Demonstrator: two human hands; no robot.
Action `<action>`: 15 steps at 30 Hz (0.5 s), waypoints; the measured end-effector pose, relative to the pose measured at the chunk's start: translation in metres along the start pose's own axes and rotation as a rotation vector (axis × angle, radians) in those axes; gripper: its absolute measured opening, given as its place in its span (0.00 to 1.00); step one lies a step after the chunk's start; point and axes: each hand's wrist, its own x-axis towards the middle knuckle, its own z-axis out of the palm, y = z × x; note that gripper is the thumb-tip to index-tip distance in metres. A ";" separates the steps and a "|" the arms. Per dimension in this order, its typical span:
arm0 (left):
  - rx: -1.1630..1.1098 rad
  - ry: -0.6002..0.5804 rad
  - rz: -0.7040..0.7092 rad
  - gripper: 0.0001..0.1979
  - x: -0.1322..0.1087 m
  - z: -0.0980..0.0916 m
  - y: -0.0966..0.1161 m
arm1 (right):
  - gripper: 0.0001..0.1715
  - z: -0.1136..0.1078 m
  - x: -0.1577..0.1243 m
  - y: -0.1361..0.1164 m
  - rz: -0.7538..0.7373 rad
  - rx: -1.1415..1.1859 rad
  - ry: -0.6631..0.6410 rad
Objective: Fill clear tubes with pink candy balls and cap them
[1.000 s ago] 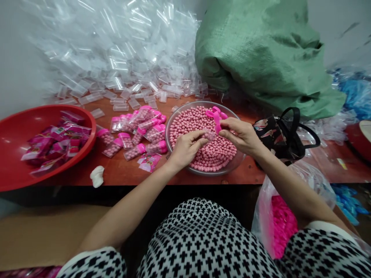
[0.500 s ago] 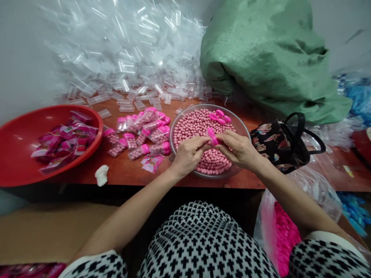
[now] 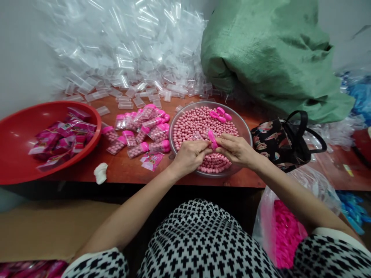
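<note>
Above the bowl, my left hand (image 3: 192, 155) and my right hand (image 3: 238, 150) pinch a bright pink plastic cap (image 3: 212, 139) from either side, fingertips close together. Something clear, like a plastic container (image 3: 198, 136), shows just beyond my left fingers; whether they hold it is hard to see. Below, a metal bowl (image 3: 245, 127) is full of round pink beads (image 3: 185, 125). Several loose pink caps (image 3: 221, 114) lie on the beads at the far right. Left of the bowl is a pile of clear containers (image 3: 159, 132) with pink caps, filled with beads.
A red basin (image 3: 17, 139) with pink packets (image 3: 65, 137) stands at left. Clear empty containers (image 3: 121, 58) are heaped behind. At right are a green sack (image 3: 269, 58), a black floral handbag (image 3: 269, 143) and, below the table edge, a bag of pink caps (image 3: 286, 231).
Both hands stay together on the pink cap, with only a slight shift. A clear piece now shows beyond my left fingers. The whole view has moved a little.
</note>
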 end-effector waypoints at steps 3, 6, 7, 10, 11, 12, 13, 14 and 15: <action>-0.001 -0.041 -0.068 0.11 0.002 -0.004 0.000 | 0.18 0.003 0.000 0.005 0.006 -0.066 -0.094; -0.009 -0.075 -0.158 0.11 0.005 -0.006 0.001 | 0.21 -0.004 0.006 0.003 0.062 -0.228 -0.224; -0.026 -0.074 -0.187 0.11 0.007 -0.006 0.001 | 0.22 -0.009 0.009 0.001 0.079 -0.291 -0.250; -0.107 -0.086 -0.246 0.09 0.011 -0.006 0.002 | 0.28 -0.029 0.024 -0.007 0.037 -0.400 -0.227; -0.141 -0.100 -0.256 0.10 0.011 -0.006 0.003 | 0.31 -0.035 0.029 -0.010 -0.014 -0.405 -0.220; -0.173 -0.112 -0.268 0.11 0.012 -0.005 0.003 | 0.33 -0.040 0.034 -0.011 -0.078 -0.406 -0.227; -0.203 -0.118 -0.284 0.13 0.012 -0.005 0.003 | 0.33 -0.044 0.039 -0.012 -0.144 -0.411 -0.247; -0.232 -0.113 -0.307 0.14 0.012 -0.005 0.002 | 0.31 -0.047 0.042 -0.012 -0.200 -0.421 -0.271; -0.262 -0.090 -0.335 0.13 0.012 -0.005 0.001 | 0.28 -0.048 0.044 -0.011 -0.231 -0.436 -0.291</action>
